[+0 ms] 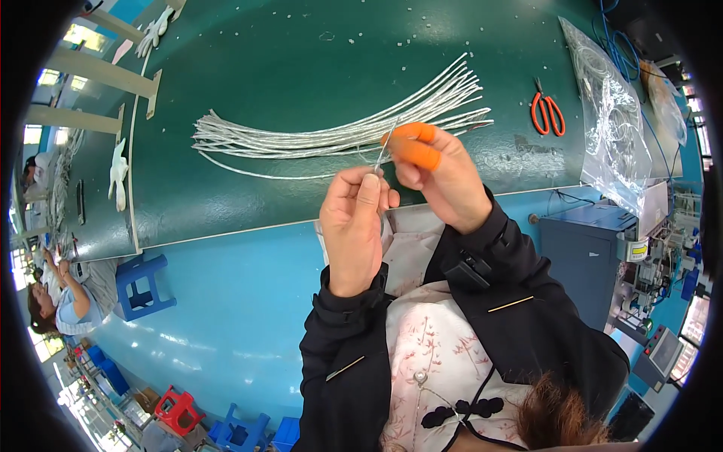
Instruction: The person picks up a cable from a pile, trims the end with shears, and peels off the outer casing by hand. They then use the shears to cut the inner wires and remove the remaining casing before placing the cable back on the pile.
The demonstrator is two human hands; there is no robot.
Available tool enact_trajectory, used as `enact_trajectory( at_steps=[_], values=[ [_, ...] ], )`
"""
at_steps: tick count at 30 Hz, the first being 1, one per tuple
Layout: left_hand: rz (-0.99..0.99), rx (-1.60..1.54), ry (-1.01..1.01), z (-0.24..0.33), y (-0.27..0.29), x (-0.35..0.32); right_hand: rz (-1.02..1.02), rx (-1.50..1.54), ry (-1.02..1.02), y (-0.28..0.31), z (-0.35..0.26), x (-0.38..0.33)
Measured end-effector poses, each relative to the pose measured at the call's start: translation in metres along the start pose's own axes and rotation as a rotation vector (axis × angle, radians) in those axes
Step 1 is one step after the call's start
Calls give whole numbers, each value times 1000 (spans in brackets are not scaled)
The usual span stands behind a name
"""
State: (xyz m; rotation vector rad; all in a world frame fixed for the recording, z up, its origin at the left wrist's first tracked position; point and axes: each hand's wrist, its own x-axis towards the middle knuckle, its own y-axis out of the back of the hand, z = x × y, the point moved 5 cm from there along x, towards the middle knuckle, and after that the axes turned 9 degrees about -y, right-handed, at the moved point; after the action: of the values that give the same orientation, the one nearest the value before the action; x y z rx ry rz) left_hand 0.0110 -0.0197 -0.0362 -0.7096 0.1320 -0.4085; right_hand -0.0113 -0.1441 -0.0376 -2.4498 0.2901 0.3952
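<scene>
My left hand (358, 218) is closed, thumb against the fingers, on a thin silvery cable (382, 156) near the table's front edge. Just to its right, my right hand (437, 166) pinches the upper end of that cable between thumb and forefinger, both covered by orange finger cots (416, 154). Beyond both hands lies a bundle of silvery cables (301, 139), spread out at its right end. One strand curves away along the near side of the bundle. The fine detail at my fingertips is too small to make out.
Red-handled pliers (547, 113) lie on the green table (248, 68) to the right. Past them are a clear plastic bag (610, 113) and blue cables (621, 45). White gloves (118, 173) lie at the left. A blue stool (143, 288) and a co-worker (68, 301) are farther left.
</scene>
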Motion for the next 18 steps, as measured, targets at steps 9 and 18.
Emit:
enact_trajectory(
  at_steps=[9,18],
  values=[
    [25,-157,113,1,5,10,639,-575,593,108,-100,-52],
    [18,-65,99,-5,-1,21,1033,-1738,341,220,-136,-69]
  ],
)
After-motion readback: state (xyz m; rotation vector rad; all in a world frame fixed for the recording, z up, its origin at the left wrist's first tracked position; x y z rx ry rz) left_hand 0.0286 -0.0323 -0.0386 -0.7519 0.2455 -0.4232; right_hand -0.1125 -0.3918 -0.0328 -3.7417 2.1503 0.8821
